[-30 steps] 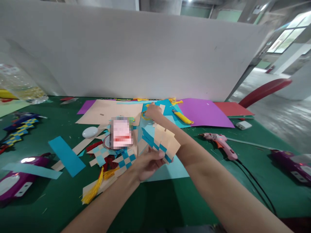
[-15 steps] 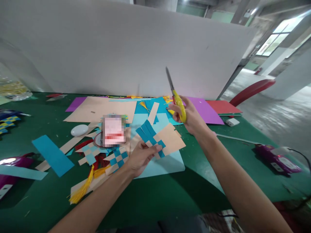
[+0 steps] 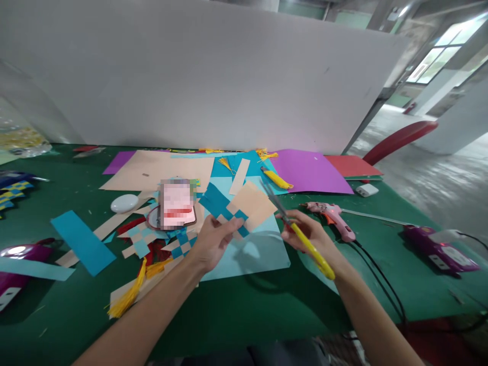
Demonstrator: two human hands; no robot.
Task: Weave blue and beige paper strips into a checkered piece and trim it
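Between the thumb and fingers of my left hand [image 3: 215,239] is a woven paper piece [image 3: 256,206], blue strips crossed with peach ones in a small checker patch. It is held above a light blue sheet [image 3: 263,254]. My right hand [image 3: 310,231] grips yellow-handled scissors [image 3: 310,249]. Their blades point up and to the left, close to the right edge of the peach paper. Whether the blades touch the paper I cannot tell. Left of my left hand lie a finished-looking blue-and-peach checker piece [image 3: 183,243] and a light blue and peach one [image 3: 140,240].
A pink glue gun [image 3: 331,216] lies right of my right hand, its cord trailing to the front. Purple power units [image 3: 438,249] stand at both sides. A phone [image 3: 178,203], a blue strip [image 3: 83,244], a yellow tassel [image 3: 131,295], a yellow cutter [image 3: 277,179] and coloured sheets surround the work.
My right hand has come down with the scissors, from raised blades to beside the paper. The woven piece has shifted slightly left and up. The glue gun now shows.
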